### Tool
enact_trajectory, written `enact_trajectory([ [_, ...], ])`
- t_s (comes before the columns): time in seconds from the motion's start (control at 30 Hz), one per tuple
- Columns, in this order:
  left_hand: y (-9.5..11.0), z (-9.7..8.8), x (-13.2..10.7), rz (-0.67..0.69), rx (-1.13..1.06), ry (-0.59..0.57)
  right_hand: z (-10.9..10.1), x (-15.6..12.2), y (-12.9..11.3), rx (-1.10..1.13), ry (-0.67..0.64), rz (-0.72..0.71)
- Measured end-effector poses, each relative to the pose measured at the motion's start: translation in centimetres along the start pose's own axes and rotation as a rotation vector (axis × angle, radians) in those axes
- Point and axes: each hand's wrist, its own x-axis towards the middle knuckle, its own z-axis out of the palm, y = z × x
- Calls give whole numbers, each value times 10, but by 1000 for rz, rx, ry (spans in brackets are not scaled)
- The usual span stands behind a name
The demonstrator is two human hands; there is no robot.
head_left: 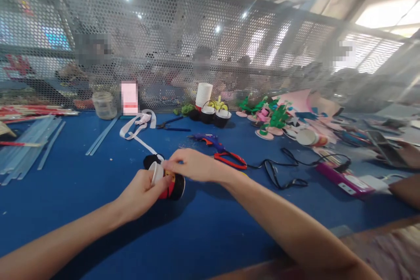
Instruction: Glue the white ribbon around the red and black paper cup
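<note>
My left hand [146,188] is closed around a paper cup [177,187] that lies tilted on its side above the table. The cup has a white rim and is covered in red and black, with a bit of yellow. Fingers of my right hand [188,165] are bent together against the upper side of the cup near its rim; whatever small piece may be under them is hidden. A black rounded piece [151,161] sits just behind the rim. White ribbon [144,143] trails from behind the cup toward the back of the table.
On the blue table [108,245] lie a blue glue gun [210,140], red-handled scissors [231,160], pliers [173,127] and glue sticks [28,146]. Toward the back stand stacked cups [204,95] and a jar [104,105]. A purple power strip [344,180] and another person's hand [408,155] are at right.
</note>
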Motion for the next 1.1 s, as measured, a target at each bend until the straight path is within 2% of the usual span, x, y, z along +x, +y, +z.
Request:
enact_trajectory([
  [0.07,0,0,0,19,15,-16,10,-2,-12,60,36,-54],
  [0.2,-1,-1,0,12,-2,-34,18,-5,-20,105,190,-27],
  [0.33,-3,-1,1,11,-10,-26,17,-8,-20,70,177,-48],
  [0.43,-3,-1,2,6,-42,-8,13,-10,-19,88,214,-40],
  [0.53,-3,-3,4,-27,-156,6,8,-12,-17,187,280,-33],
  [0.73,4,-6,7,-205,-512,40,-1,-12,-10,458,318,-87],
  [0.9,6,-6,9,-283,-660,60,-4,-13,-10,459,353,-98],
  [1.1,5,-5,9,-300,-674,46,-4,-13,-7,429,419,-108],
])
